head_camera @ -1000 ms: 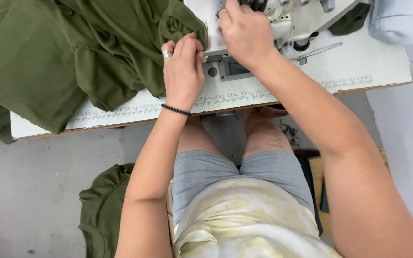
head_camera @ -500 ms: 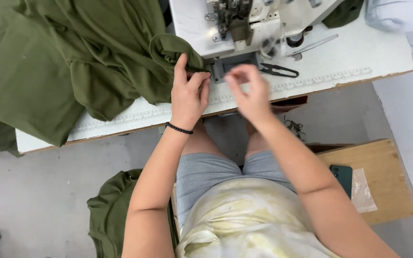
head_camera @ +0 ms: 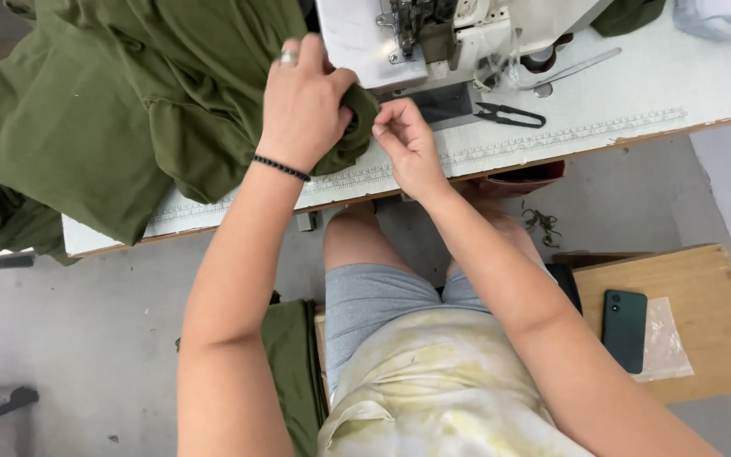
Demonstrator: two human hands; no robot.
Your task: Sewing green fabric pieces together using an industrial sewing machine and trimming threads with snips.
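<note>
Olive-green fabric [head_camera: 103, 110] is heaped over the left half of the white sewing table [head_camera: 636, 93], its folds draped past the table's near edge at the left and hanging toward the floor. A bunched fold of it is gripped by the left hand [head_camera: 302, 106], fingers curled closed around the cloth just beside the front of the sewing machine [head_camera: 433, 38]; a ring is seen on one finger and a dark beaded bracelet [head_camera: 281, 167] at the wrist. The right hand [head_camera: 408, 144] is held just right of that fold, thumb and forefinger pressed together in a pinch at the fabric's edge (what is pinched, thread or cloth, is too small to tell). Right of the hands, small black thread snips [head_camera: 509, 114] are lying on bare tabletop, and a pair of metal tweezers [head_camera: 577, 68] farther back; this right portion of the table is largely uncovered up to its far right edge. A printed ruler strip [head_camera: 568, 135] is seen along the near table edge. Below, a wooden bench [head_camera: 712, 322] is set beside the person's right thigh, with a dark phone [head_camera: 623, 328] and a clear plastic bag [head_camera: 666, 343] on it. More green cloth [head_camera: 294, 372] is piled by the left thigh, above grey floor [head_camera: 86, 322].
</note>
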